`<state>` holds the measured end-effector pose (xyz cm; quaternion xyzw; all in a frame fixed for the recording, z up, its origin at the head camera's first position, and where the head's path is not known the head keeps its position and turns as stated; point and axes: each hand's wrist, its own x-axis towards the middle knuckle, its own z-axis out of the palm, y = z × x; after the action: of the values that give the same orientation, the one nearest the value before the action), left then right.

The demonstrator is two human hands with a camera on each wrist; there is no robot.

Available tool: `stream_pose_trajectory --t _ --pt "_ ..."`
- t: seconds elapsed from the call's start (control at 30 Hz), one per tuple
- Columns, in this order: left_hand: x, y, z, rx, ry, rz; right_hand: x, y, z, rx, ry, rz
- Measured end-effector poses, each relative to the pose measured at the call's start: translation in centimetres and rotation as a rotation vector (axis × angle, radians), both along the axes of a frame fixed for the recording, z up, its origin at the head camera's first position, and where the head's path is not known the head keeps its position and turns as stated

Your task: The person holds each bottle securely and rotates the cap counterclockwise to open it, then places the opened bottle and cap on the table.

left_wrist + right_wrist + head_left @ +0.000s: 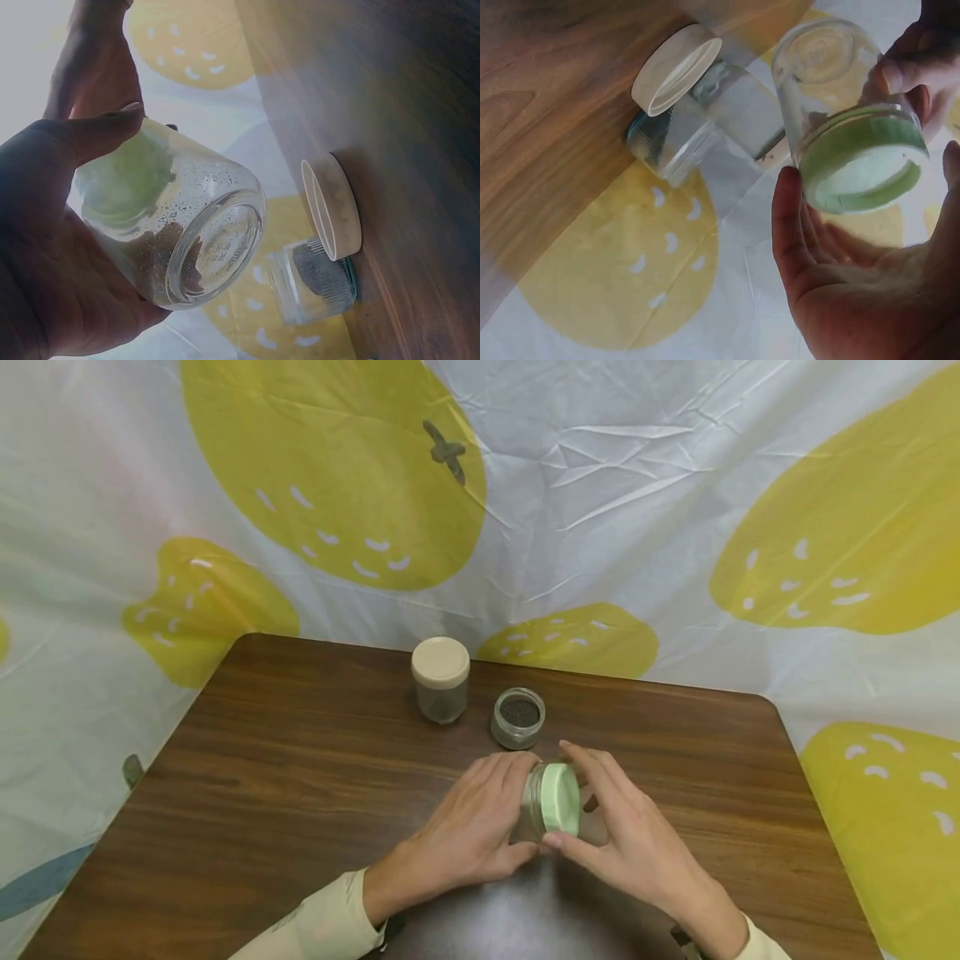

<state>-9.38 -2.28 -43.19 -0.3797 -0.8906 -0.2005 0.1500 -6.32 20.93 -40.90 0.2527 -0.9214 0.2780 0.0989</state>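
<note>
A clear glass jar (pixel 214 187) with a light green lid (pixel 561 799) lies tilted on its side between the two hands, its lid toward the right. My left hand (pixel 483 822) grips the glass body, thumb below and fingers over the top. Around the lid end, my right hand (pixel 626 831) is spread with its fingers loosely bent; a gap shows between palm and lid. The right thumb and fingertips (pixel 786 187) are right at the lid's edge. In the left wrist view, the jar's embossed base and speckled glass face the camera.
Behind the hands stands an open glass jar (pixel 517 727) with dark contents. A jar with a cream lid (pixel 440 664) is left of it. A loose cream lid (pixel 331 206) rests hollow side up on the brown table (pixel 300 752); the hands hide it in the head view.
</note>
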Motion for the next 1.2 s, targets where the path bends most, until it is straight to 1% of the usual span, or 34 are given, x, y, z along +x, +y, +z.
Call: stream_pose_trajectory --t 0.13,0.23,0.3,0.43,0.53,0.73,0.83,1.03,1.2 --pt "0.0 0.1 0.1 0.004 -0.009 0.000 -0.1 -0.1 -0.2 -0.048 0.016 -0.033" --pt "0.0 0.2 0.1 0.005 -0.012 -0.001 -0.3 -0.1 -0.2 -0.084 0.039 -0.018" --pt "-0.1 0.2 0.1 0.003 -0.008 -0.001 -0.3 0.0 -0.2 -0.087 0.051 -0.005" --pt "-0.1 0.3 0.2 -0.002 -0.001 -0.003 -0.3 0.1 0.0 -0.021 0.106 -0.021" --pt "-0.1 0.3 0.2 -0.001 0.004 -0.007 -0.3 0.2 0.3 0.040 0.127 -0.040" --pt "-0.2 0.4 0.1 -0.009 0.005 -0.007 -0.4 0.4 0.8 0.101 0.104 -0.015" --pt "-0.2 0.5 0.0 -0.021 0.001 -0.006 -0.4 0.5 0.9 0.109 0.094 0.000" --pt "-0.4 0.6 -0.2 -0.031 -0.027 -0.002 -0.2 1.0 1.1 0.084 0.084 -0.010" --pt "-0.6 0.7 -0.3 -0.015 -0.100 0.019 0.2 1.5 1.5 0.029 0.091 -0.021"
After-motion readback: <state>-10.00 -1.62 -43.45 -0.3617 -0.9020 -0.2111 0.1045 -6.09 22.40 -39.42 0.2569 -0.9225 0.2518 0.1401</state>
